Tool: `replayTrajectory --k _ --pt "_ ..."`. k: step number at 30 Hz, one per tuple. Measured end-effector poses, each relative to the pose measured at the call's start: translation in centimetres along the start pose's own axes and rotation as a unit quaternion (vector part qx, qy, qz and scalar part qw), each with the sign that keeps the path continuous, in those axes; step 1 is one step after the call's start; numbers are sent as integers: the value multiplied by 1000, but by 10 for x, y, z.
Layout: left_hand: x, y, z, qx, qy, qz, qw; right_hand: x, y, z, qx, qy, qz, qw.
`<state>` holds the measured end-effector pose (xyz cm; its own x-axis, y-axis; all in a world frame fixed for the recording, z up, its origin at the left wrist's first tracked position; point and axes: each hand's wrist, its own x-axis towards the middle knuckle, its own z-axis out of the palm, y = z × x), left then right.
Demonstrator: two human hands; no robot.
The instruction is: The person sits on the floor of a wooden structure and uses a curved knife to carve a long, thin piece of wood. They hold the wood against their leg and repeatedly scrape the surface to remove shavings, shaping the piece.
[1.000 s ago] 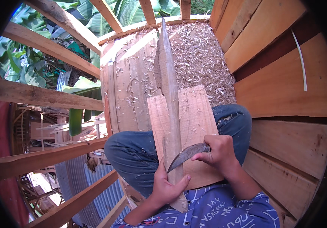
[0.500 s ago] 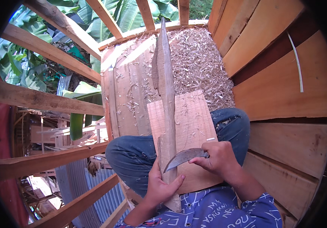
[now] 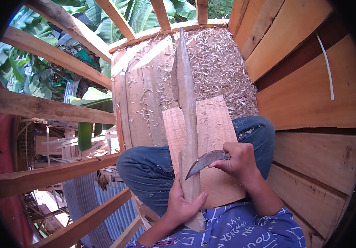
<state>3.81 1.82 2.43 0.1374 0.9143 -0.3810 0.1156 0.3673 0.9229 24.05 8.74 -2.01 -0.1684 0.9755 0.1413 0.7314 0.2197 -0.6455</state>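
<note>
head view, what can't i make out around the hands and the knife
All in the head view:
Knife: its grip end is mostly hidden inside the right hand.
Left hand: most of its fingers are hidden behind the stick.
Crossing of knife and stick: the knife covers the spot, so contact is unclear.
Board: the stick hides a strip of it.

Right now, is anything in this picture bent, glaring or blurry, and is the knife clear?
Head view: the sill bows in a curve, and the corners go black; head view: sunlight bleaches pale strips on the floor near its far end; head view: the knife has a readable outline, with no obvious blur.
</note>
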Motion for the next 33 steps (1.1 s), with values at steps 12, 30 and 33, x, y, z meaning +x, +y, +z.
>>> replayTrajectory --k 12,30,33 --pt "-14 1 11 78 -63 -55 993 24 43 -28 33 83 211 973" --pt "-2 8 9 148 4 66 987 2 16 -14 -49 -1 61 997" --pt "-2 10 9 120 12 38 992 5 16 -11 -54 0 53 997"
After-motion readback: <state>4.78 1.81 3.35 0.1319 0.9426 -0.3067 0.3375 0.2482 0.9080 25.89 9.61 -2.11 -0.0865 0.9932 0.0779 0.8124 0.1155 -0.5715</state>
